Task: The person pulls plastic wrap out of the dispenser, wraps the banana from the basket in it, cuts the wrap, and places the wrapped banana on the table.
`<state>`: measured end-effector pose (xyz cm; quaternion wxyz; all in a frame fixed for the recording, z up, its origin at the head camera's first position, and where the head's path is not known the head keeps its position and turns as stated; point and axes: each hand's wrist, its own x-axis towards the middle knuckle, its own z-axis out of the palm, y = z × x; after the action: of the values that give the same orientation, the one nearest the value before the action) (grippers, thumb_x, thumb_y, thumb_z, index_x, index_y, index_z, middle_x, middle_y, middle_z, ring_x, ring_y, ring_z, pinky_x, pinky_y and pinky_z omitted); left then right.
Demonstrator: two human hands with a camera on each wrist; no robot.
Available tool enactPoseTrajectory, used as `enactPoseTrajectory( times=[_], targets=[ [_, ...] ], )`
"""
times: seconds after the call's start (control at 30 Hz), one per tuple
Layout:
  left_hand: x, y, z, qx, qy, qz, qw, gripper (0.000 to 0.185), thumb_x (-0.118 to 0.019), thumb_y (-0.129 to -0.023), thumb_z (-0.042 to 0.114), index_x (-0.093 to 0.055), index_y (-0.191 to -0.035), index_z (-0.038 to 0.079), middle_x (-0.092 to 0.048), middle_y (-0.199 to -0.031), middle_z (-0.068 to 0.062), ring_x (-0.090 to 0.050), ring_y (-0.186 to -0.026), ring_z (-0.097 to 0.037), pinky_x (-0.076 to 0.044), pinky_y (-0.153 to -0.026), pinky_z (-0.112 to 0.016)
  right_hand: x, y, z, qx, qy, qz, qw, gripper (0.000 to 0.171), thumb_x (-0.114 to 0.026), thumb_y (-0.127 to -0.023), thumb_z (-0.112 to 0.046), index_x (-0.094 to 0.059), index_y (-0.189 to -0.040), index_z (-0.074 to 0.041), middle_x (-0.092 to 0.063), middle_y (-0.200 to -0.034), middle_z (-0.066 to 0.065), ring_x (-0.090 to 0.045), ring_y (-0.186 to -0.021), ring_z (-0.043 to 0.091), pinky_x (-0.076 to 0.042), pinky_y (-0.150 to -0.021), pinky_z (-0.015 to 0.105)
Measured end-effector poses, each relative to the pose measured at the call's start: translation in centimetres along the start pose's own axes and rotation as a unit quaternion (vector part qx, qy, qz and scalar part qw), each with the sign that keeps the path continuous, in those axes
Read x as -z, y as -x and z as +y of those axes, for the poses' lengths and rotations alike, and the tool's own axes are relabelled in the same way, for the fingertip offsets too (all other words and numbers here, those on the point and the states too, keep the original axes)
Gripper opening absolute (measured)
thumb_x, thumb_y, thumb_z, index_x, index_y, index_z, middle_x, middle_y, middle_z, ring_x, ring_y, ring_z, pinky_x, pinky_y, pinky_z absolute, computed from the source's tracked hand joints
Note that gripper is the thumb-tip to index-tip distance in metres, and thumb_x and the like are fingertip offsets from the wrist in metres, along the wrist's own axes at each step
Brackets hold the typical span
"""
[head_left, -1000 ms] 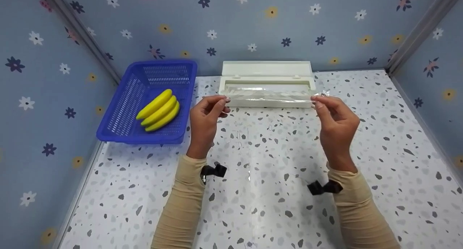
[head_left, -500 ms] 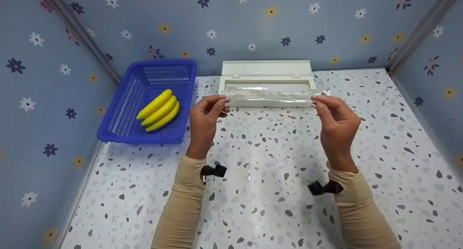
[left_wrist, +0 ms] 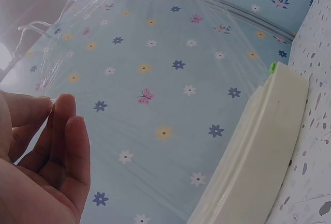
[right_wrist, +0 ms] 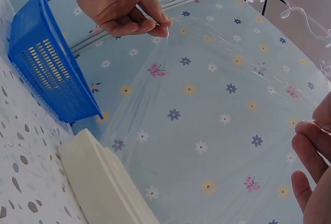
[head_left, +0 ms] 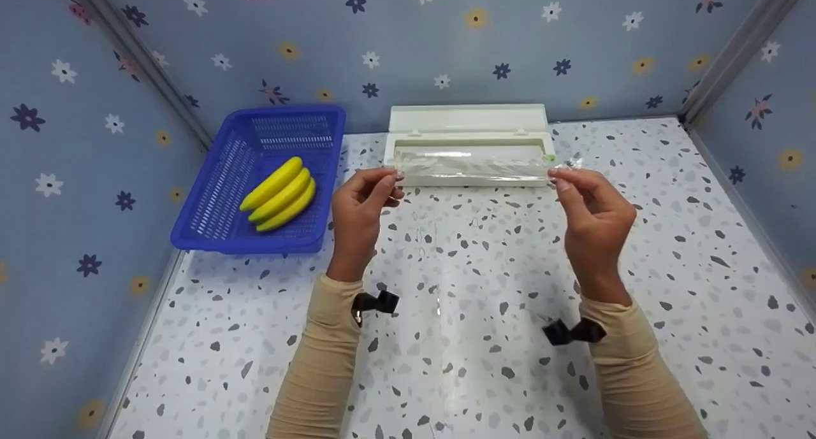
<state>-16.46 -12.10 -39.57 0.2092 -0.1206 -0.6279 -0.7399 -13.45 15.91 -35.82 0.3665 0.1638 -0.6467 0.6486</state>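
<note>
Presently both hands hold one sheet of cling film [head_left: 475, 168], drawn out of the white dispenser box [head_left: 468, 123] at the far middle of the table [head_left: 669, 235]. The left hand [head_left: 360, 206] pinches the film's left corner between thumb and fingertips; the right hand [head_left: 593, 213] pinches the right corner in the same manner. Neither hand is slack, and each grip closes on film alone.

The governing relation is this: the film's long axis runs left to right, parallel to the box's front edge, with the held edge raised just above and slightly nearer than the box. From each grip the sheet runs away towards the box, so the roll lies on the far side of both hands. The two hands stand level with one another and about equally near the box, one at each end of it.

The right wrist view shows the film [right_wrist: 207, 79] stretched taut between the two grips, with light creases fanning from the left hand [right_wrist: 124, 4]. The left wrist view shows the film [left_wrist: 155, 69] passing over the box [left_wrist: 258, 151].

A blue basket [head_left: 255, 178] with bananas [head_left: 280, 194] stands at the far left, well apart from the film and nearer the left hand.
</note>
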Motion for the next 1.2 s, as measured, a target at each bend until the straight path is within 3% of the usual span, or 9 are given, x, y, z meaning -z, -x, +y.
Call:
enactPoseTrajectory(
  times=[0.4, 0.67, 1.2],
  targets=[
    [0.8, 0.7, 0.2, -0.001, -0.009, 0.024, 0.9997, 0.014, -0.064, -0.098, 0.006, -0.07, -0.105, -0.005, -0.069, -0.096, -0.017, -0.067, -0.078, -0.026, -0.058, -0.072, -0.036, -0.6, 0.4, -0.2, -0.002, -0.009, -0.016, 1.0, 0.012, -0.059, -0.089, 0.018, -0.068, -0.097, 0.017, -0.071, -0.096, 0.021, -0.067, -0.094, 0.029, -0.053, -0.085, 0.032],
    [0.9, 1.2, 0.1, -0.003, 0.007, 0.024, 0.9997, 0.012, -0.064, -0.097, 0.003, -0.07, -0.103, -0.005, -0.066, -0.097, -0.028, -0.067, -0.076, -0.025, -0.058, -0.071, -0.037, -0.6, 1.0, -0.4, -0.008, -0.037, -0.002, 0.999, 0.012, -0.058, -0.087, 0.021, -0.067, -0.096, 0.02, -0.07, -0.094, 0.023, -0.067, -0.092, 0.03, -0.054, -0.086, 0.032],
    [0.4, 1.5, 0.0, -0.006, 0.002, 0.012, 0.9999, 0.018, -0.065, -0.097, 0.005, -0.068, -0.105, -0.011, -0.072, -0.094, -0.017, -0.068, -0.075, -0.023, -0.059, -0.073, -0.038, 0.0, 1.4, -1.0, -0.007, -0.04, 0.012, 0.999, 0.012, -0.059, -0.088, 0.018, -0.068, -0.097, 0.019, -0.071, -0.096, 0.023, -0.067, -0.093, 0.03, -0.054, -0.087, 0.032]
  ],
)
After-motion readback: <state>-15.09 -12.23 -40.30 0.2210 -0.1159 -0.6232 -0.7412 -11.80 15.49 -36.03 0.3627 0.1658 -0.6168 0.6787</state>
